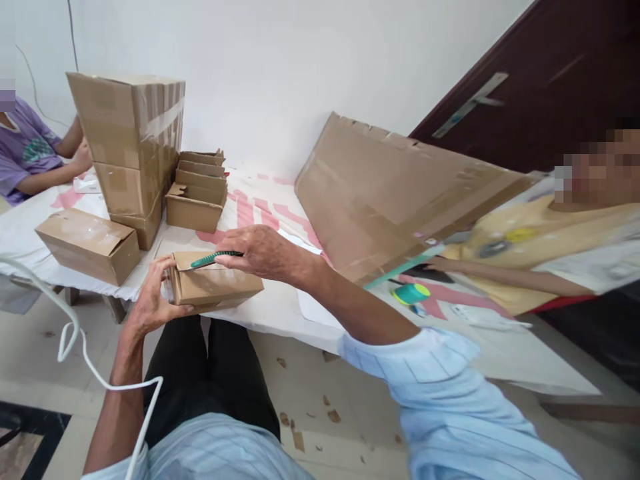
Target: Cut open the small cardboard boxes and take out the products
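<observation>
A small brown cardboard box [220, 288] rests at the table's front edge, its left end tilted toward me. My left hand [155, 297] grips that left end, thumb along the lower front and fingers over the top corner. In my right hand [255, 250] is a green-handled utility knife [207, 259], fingers closed round its rear part. The knife's tip lies at the top left edge of the box; how deep the blade sits cannot be made out. Just left of my left hand stands another closed box [87, 243].
Tall stacked boxes [120, 127] stand back left beside narrow open cartons [197, 207]. A large cardboard sheet [390, 193] leans at the right, with a green tape roll [410, 293] before it. Two people sit left and right. A white cable [107, 383] crosses my left arm.
</observation>
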Demonstrator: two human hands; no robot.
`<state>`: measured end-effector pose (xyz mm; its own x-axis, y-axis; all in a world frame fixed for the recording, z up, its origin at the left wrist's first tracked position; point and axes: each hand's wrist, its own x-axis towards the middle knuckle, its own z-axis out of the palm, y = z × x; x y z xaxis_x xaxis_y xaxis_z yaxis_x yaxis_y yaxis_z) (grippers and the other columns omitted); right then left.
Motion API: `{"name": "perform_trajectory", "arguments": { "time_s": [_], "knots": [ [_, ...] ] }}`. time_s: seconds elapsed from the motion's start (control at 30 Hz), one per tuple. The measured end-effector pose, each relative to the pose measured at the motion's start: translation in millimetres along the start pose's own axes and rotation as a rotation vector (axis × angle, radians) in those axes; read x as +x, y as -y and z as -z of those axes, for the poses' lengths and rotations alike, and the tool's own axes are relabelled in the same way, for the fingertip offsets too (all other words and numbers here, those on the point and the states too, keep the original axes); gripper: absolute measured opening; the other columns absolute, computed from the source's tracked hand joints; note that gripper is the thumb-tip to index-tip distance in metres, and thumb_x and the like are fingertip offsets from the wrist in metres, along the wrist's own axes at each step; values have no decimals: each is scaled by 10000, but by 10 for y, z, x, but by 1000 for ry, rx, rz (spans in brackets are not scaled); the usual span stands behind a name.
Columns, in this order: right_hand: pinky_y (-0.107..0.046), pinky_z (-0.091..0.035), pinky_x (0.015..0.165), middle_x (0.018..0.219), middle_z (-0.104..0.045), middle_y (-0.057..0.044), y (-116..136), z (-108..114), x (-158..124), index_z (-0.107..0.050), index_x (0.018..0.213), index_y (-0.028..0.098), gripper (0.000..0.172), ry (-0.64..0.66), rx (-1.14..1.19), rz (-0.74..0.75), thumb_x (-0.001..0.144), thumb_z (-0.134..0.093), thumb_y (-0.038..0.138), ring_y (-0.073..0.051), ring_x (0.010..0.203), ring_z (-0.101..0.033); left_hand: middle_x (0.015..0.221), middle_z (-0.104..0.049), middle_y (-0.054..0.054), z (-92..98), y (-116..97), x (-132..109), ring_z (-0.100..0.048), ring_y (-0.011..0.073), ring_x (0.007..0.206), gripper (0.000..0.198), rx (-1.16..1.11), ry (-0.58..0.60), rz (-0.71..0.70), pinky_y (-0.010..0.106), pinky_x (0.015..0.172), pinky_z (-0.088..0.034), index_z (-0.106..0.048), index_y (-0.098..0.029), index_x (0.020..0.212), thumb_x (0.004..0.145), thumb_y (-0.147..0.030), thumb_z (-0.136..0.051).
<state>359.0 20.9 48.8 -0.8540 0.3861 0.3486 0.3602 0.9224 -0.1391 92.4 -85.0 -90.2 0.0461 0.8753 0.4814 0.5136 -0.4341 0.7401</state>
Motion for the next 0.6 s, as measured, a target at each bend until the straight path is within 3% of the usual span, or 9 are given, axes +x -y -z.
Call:
{"name": "perform_trajectory", "arguments": {
  "time_s": [0.2,0.47,0.53,0.6],
  "knots": [
    [-297,-394,644,780,-701,-17,-516,-59,-501,-807,891,288,350,8,-33,-126,1048,-630,546,-170,729,-609,1564,-478,135,75,147,-41,-488,410,1479,839,-39,-14,67,564,1093,-566,-562,-290,1359,639,-444,-964],
    [-367,-488,734,925,-802,-42,-879,26,-1227,-817,946,276,211,-211,101,-339,1006,-674,419,-211,776,-677,1572,-439,139,102,306,-47,-467,413,1497,898,-118,30,101,584,1100,-561,-536,-309,1435,655,-425,-966],
    [-385,-506,778,965,-808,-69,-958,-98,-1381,-804,955,252,206,-329,88,-476,998,-668,400,-232,834,-703,1562,-435,136,134,373,-50,-478,412,1485,917,-131,18,124,575,1090,-572,-528,-311,1453,657,-444,-964],
    [-396,-519,800,994,-808,-94,-1009,-384,-1516,-789,986,229,221,-405,79,-583,989,-647,398,-249,873,-712,1568,-427,134,169,420,-40,-469,419,1492,967,-125,12,137,569,1083,-580,-515,-320,1484,642,-454,-970]
  ]
}}
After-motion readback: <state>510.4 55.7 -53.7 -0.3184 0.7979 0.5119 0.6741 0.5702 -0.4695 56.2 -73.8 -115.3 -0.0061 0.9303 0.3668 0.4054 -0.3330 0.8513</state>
